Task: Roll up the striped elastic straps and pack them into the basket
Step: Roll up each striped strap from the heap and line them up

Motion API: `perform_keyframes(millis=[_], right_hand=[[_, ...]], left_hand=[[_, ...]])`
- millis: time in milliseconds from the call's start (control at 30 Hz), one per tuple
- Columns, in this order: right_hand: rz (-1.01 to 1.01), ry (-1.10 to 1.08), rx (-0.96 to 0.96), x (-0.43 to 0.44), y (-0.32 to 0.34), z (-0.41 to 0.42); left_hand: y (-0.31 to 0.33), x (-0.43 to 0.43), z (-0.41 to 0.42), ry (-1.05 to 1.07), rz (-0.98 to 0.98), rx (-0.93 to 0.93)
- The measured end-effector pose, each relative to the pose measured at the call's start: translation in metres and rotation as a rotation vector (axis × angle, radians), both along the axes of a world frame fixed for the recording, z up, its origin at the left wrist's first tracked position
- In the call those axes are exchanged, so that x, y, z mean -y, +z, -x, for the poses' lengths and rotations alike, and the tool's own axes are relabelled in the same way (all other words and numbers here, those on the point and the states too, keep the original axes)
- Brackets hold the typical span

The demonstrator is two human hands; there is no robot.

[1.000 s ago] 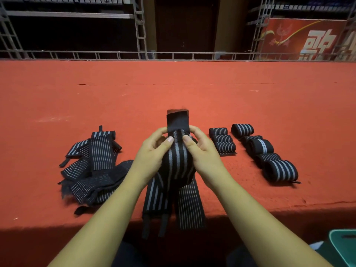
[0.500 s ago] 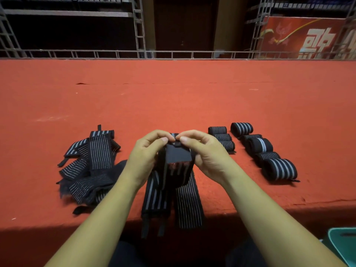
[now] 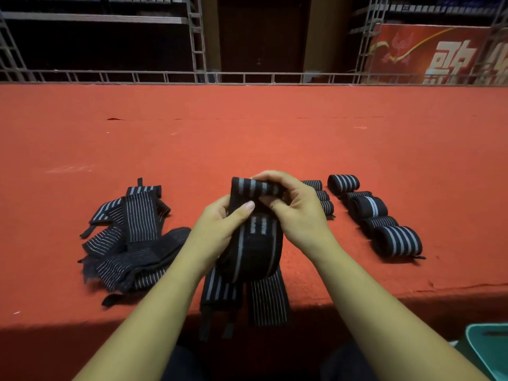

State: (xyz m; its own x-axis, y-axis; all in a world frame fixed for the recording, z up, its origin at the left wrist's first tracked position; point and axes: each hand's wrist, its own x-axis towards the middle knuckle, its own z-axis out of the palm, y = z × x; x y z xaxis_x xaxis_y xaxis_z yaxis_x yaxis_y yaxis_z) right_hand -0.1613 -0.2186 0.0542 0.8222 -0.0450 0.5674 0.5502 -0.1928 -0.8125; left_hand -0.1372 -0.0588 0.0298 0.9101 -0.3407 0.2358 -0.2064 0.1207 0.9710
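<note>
Because a roll loosens unless its end is kept taut, the left hand point(image 3: 220, 229) grips the half-wound strap point(image 3: 251, 246) at frame centre over the bench point(image 3: 247, 138) edge while the right hand point(image 3: 298, 213) pinches its striped end on top, finished rolls point(image 3: 397, 240) lined up at right, nearest the basket point(image 3: 490, 350).

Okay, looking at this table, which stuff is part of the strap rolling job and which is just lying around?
Part of the job:
- strap being rolled, held by the left hand and right hand
- unrolled straps, piled at left
- flat straps, draped over the near edge
- rolled straps, at right
- teal basket, lower right

Just there:
- red banner
- metal railing
</note>
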Motion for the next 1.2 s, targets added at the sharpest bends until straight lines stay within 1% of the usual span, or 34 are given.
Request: perform_keyframes(millis=[67, 133, 267, 400, 500, 600, 700, 800, 900, 1000, 1100, 1200], right_hand=[[0.034, 0.008, 0.039, -0.004, -0.003, 0.002], [0.071, 0.019, 0.022, -0.008, -0.005, 0.005], [0.121, 0.055, -0.106, -0.009, -0.003, 0.01], [0.095, 0.073, -0.224, -0.011, 0.001, 0.015], [0.18, 0.042, -0.208, -0.014, 0.002, 0.017], [0.217, 0.006, -0.162, -0.016, 0.004, 0.017], [0.188, -0.061, -0.09, -0.016, 0.004, 0.016], [0.097, -0.092, -0.065, -0.016, 0.003, 0.015], [0.008, -0.057, -0.065, -0.014, 0.003, 0.015], [-0.062, 0.026, -0.124, -0.015, 0.008, 0.018], [-0.083, 0.064, -0.152, -0.018, 0.009, 0.021], [-0.13, 0.074, -0.169, -0.023, 0.013, 0.025]], left_hand=[[0.004, 0.003, 0.003, 0.037, 0.063, -0.024], [0.006, 0.003, 0.005, 0.074, 0.08, -0.014], [0.007, -0.001, 0.007, 0.072, 0.134, -0.018], [0.01, -0.002, 0.008, 0.039, 0.191, 0.017], [0.012, -0.001, 0.008, 0.054, 0.161, 0.08], [0.013, -0.002, 0.007, 0.105, 0.084, 0.157], [0.014, -0.001, 0.008, 0.128, -0.014, 0.241], [0.017, -0.001, 0.009, 0.142, -0.105, 0.318], [0.024, 0.0, 0.013, 0.097, -0.087, 0.28], [0.026, 0.004, 0.017, 0.099, -0.039, 0.184], [0.028, 0.011, 0.022, 0.184, -0.078, 0.204], [0.031, 0.013, 0.023, 0.233, -0.016, 0.228]])
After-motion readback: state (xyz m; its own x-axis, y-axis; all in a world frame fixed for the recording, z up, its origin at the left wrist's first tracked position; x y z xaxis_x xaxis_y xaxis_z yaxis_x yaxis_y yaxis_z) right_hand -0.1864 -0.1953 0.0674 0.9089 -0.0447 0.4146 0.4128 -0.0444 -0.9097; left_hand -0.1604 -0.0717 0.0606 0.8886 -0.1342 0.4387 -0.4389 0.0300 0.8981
